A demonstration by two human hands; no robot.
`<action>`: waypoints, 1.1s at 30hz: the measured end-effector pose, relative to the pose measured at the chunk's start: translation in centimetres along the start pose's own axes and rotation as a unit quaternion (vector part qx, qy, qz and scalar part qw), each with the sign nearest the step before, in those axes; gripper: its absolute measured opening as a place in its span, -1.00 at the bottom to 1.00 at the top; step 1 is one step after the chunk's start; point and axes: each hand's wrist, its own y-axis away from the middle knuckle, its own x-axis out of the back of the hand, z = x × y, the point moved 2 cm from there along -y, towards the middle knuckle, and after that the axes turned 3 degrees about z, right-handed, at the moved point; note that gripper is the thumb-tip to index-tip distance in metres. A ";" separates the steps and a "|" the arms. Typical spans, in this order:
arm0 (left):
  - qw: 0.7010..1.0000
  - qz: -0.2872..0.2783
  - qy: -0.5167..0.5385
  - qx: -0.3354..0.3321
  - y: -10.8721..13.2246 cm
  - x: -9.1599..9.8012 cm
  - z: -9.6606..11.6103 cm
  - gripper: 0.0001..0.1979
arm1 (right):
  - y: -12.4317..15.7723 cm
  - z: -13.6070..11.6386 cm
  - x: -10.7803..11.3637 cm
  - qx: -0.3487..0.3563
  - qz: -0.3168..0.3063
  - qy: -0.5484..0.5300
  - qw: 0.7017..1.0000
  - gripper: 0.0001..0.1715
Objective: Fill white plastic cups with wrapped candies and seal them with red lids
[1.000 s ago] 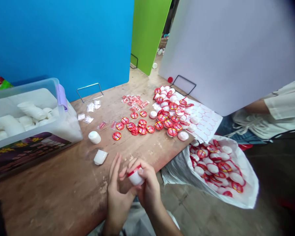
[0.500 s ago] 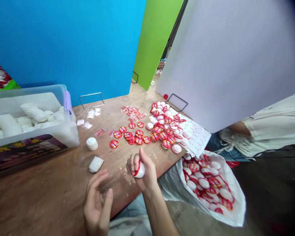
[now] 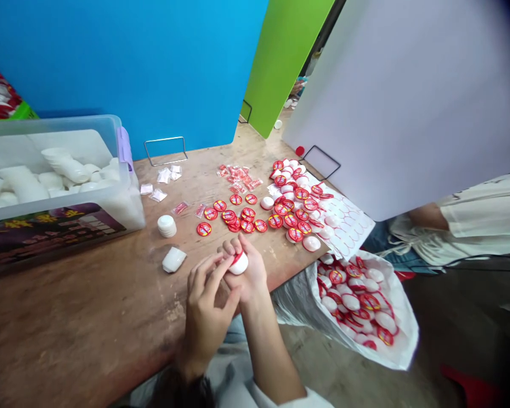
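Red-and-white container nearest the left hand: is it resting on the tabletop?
No, the right hand holds the red-and-white container between its curled fingers and palm.

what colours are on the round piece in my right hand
The round piece is white and red, clearest in head view.

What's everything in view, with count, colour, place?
Panels: three, blue, green, grey, back
Wire stands: three, silver or black, back
Tub: one, clear, left
Cups: many, white, inside tub
Cup stack: one, white, left
White piece: one, white, left
White packets: several, white, left
Red packets: many, red, centre
Discs: many, red, centre
Domed pieces: many, mostly white, right
Sheet: one, white, under domed pieces
Sack: one, white, right, filled
Table: one, brown, centre
Co-worker's sleeve: one, white, right
Held piece: one, white and red, right hand
Left hand: one, bare, centre
Right hand: one, bare, centre
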 end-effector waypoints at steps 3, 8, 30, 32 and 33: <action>0.999 -0.004 0.025 0.031 -0.6 -0.6 -0.4 -0.59 | 0.3 0.5 0.6 -0.064 0.001 -0.035 0.997 -0.47; 0.999 -0.041 0.005 -0.012 -0.7 -0.9 -0.9 -0.65 | 0.6 0.8 1.3 -0.113 0.005 -0.075 0.991 -0.57; 0.998 0.009 0.047 -0.030 0.3 -1.4 0.0 -0.75 | 0.7 0.9 1.4 -0.020 0.065 -0.015 0.998 -0.51; 0.998 -0.012 0.047 -0.033 -0.2 -1.2 0.1 -0.74 | 1.0 0.8 1.4 -0.052 0.076 -0.045 0.995 -0.58; 0.998 -0.016 0.052 -0.035 -0.3 -1.1 0.1 -0.75 | 1.2 0.7 1.4 -0.063 0.083 -0.061 0.993 -0.62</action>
